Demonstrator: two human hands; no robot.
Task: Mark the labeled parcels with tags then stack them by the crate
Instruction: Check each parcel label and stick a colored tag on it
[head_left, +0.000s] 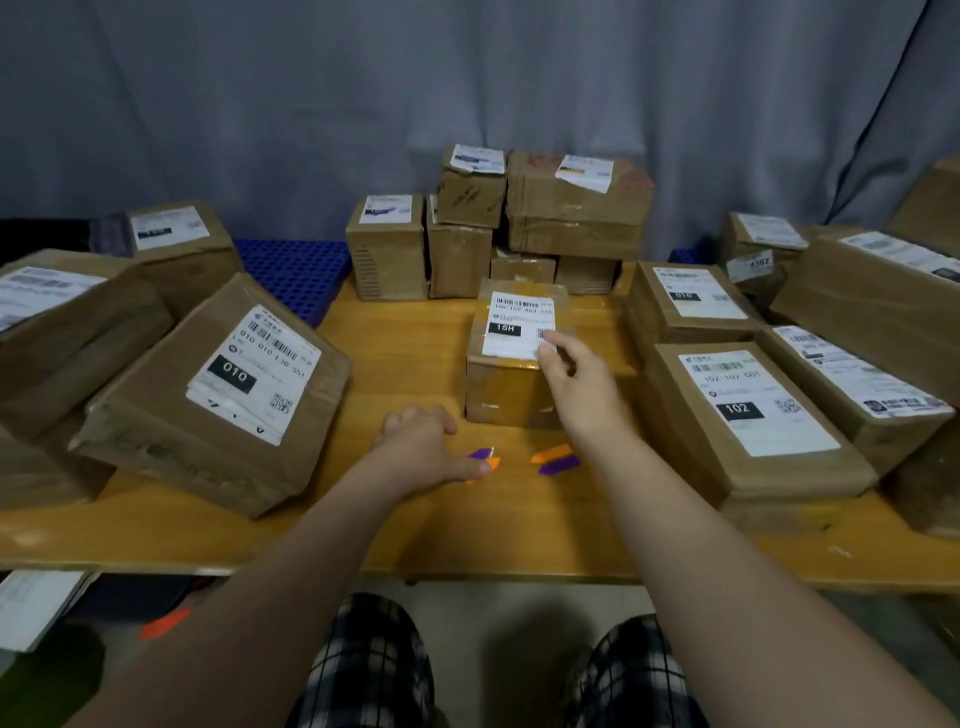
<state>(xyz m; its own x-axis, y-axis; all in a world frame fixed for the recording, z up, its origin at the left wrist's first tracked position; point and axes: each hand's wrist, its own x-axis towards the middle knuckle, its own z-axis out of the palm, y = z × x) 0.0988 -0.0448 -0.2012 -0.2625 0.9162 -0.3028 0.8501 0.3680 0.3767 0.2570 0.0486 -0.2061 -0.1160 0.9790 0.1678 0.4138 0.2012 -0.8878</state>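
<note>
A small cardboard parcel (506, 384) with a white "15H" label stands in the middle of the wooden table (415, 530). My right hand (571, 379) rests on its near right top corner, fingertips touching the label's edge. My left hand (423, 444) lies flat on the table just left of the parcel, its thumb touching a purple and an orange tag (485, 458). Another orange and purple tag pair (556, 460) lies on the table in front of the parcel. A blue crate (293, 275) sits at the back left, beside a stack of labeled parcels (498, 228).
Large labeled parcels crowd both sides: "010" (218, 395) at the left, "102" (753, 421) at the right, with more behind them. A grey curtain hangs at the back. An orange tag (165, 623) lies on the floor below the table's left edge.
</note>
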